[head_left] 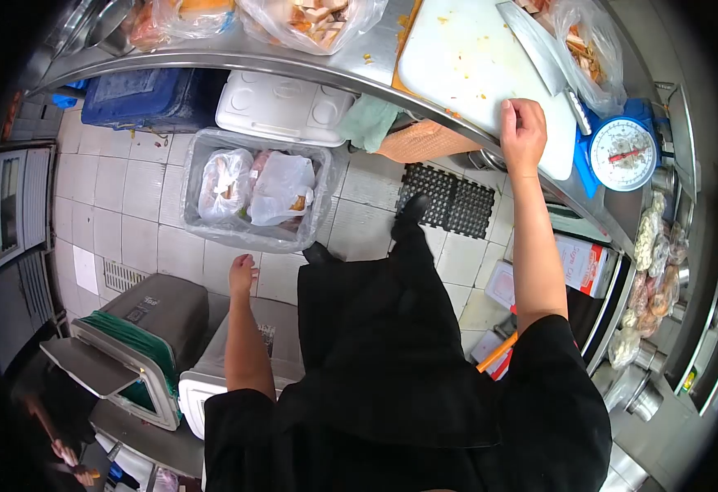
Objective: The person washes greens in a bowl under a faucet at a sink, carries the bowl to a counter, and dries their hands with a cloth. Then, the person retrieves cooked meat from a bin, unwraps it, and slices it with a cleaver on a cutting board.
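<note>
My right hand (525,135) rests at the near edge of a white cutting board (466,57), its fingers curled in and no object showing in them. Beyond it, a large cleaver (535,47) lies on the board with its handle pointing toward the scale. My left hand (244,275) hangs low with loosely bent fingers and nothing visible in it. Closest to that hand is a plastic-lined bin (189,193) on the floor. Inside the bin are a white knotted bag (225,184) and another white bag (281,190) over reddish contents.
A blue dial scale (623,154) stands right of the board. Clear bags of cut pieces (322,20) sit on the steel counter (367,49). Grey bins (158,307) stand at lower left. A black mat (445,201) covers some floor. Another person's hand (68,453) shows bottom left.
</note>
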### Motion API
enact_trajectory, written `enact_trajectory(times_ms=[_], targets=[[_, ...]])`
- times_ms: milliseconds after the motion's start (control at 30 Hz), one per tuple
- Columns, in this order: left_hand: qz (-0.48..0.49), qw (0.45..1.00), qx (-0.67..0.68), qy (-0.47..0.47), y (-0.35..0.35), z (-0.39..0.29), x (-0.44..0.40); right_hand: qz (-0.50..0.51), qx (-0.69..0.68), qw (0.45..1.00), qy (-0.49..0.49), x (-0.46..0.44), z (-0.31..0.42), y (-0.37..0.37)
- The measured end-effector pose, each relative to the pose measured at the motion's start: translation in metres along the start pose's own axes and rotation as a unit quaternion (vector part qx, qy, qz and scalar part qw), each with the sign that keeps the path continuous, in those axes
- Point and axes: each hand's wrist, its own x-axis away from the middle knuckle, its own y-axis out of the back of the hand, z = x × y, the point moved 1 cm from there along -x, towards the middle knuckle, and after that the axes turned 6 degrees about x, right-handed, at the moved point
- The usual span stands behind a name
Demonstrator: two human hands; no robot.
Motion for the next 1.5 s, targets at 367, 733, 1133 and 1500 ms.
enact_trajectory(times_ms=[367, 733, 1133, 1500], targets=[[0.112, 0.95, -0.211, 0.2, -0.051, 0.086, 0.082, 0.011, -0.034, 0.999, 0.006, -0.005, -0.012, 0.007], [0.097, 0.982, -0.159, -0.036, -0.078, -0.083, 0.068, -0.016, -0.151, 0.987, -0.058, -0.012, -0.038, 0.067], [0.015, 0.967, -0.184, 0.174, -0.138, -0.052, 0.137, 0.226, 0.158, 0.959, -0.063, -0.072, -0.186, 0.081], [0.083, 0.933, -0.332, -0.114, -0.267, -0.137, 0.194, 0.07, -0.129, 0.988, -0.046, -0.056, -0.143, 0.081]])
